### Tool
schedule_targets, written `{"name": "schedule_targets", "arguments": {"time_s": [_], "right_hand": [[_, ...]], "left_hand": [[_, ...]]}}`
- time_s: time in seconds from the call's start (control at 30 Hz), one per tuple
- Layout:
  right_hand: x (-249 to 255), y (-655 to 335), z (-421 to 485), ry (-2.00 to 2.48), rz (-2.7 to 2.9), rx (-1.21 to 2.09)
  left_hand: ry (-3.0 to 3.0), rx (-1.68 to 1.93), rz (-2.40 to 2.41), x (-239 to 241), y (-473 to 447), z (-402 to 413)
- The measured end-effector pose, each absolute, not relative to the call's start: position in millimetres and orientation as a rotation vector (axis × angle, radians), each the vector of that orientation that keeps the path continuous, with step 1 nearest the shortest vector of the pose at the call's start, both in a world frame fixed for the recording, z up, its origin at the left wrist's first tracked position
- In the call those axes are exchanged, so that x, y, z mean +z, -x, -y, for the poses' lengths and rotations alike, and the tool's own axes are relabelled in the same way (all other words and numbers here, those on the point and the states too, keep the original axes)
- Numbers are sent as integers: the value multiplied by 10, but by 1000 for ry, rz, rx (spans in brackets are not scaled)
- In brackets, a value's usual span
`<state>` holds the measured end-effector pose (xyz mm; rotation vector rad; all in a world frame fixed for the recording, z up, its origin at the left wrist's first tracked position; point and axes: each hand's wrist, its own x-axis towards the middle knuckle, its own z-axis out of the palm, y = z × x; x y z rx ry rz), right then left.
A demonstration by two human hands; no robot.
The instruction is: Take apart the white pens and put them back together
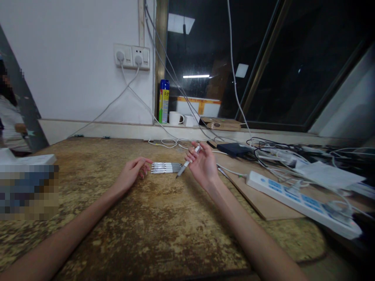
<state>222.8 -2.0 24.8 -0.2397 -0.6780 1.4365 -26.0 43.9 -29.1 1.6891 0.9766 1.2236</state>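
My right hand is closed round a white and grey pen, tilted so its dark tip points down and left above the table. Just left of it lies a row of several similar pens, side by side on the worn wooden table. Beside the left ends of that row rests my left hand, its fingers curled and the index finger reaching toward the pens. Whether that fingertip touches them I cannot tell, and I see nothing held in this hand.
To the right, a white power strip lies across a thin brown board, near tangled cables and a dark box. A spray can, a white mug and a cardboard box stand on the window ledge.
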Motion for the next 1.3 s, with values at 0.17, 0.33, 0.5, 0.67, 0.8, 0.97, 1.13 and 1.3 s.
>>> {"name": "schedule_targets", "arguments": {"time_s": [0.17,0.33,0.5,0.67,0.8,0.97,1.13,1.3], "right_hand": [[246,-2233,16,252,705,1447],[247,-2243,14,260,702,1429],[251,-2239,17,269,712,1439],[247,-2236,15,261,716,1436],[249,-2240,22,257,716,1449],[268,-2240,39,269,716,1438],[265,-2239,31,267,730,1445],[254,-2245,19,257,738,1447]], "left_hand": [[-1703,1221,-983,-302,268,-449],[-1698,1211,-968,-307,262,-455],[-1697,1208,-978,-300,252,-444],[-1709,1192,-984,-304,262,-451],[-1728,1180,-973,-307,269,-460],[-1730,1185,-991,-296,259,-436],[-1740,1189,-974,-311,263,-452],[-1722,1179,-966,-346,276,-491]]}}
